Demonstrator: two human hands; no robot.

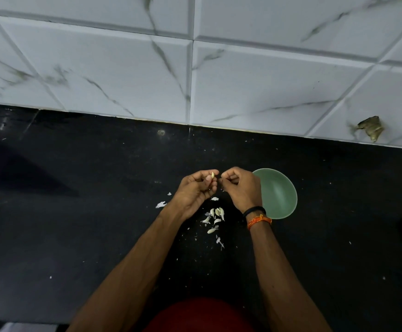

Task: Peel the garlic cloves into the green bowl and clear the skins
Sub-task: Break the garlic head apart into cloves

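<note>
**Both hands at a single garlic clove above the black counter**

Your left hand (196, 190) pinches a small pale garlic clove (212, 174) between thumb and curled fingers, the clove standing nearly upright at the fingertips. Your right hand (240, 188) meets it from the other side, its fingers curled and their tips drawn together just beside the clove; whether they hold a shred of skin cannot be told at this size. The two hands hover close together over the counter (75, 224), fingertips almost touching.

Just to the right of your right hand sits the green bowl (281, 195), partly hidden by the hand and wrist; the part of its interior that shows holds nothing visible. Below and between your hands lies a loose cluster of garlic cloves (215, 215) mixed with papery white skins, resting on the counter near the bowl but apart from it. A larger flake of skin (161, 204) lies to the left of your left wrist, and finer white scraps are scattered around the cluster.

Your right wrist carries a black band (254, 210) and an orange thread (259, 221). A white marble-patterned tiled wall (123, 68) rises behind the counter, with a chipped hole (370, 128) at the far right. A red garment (200, 315) shows at the lower edge.
</note>
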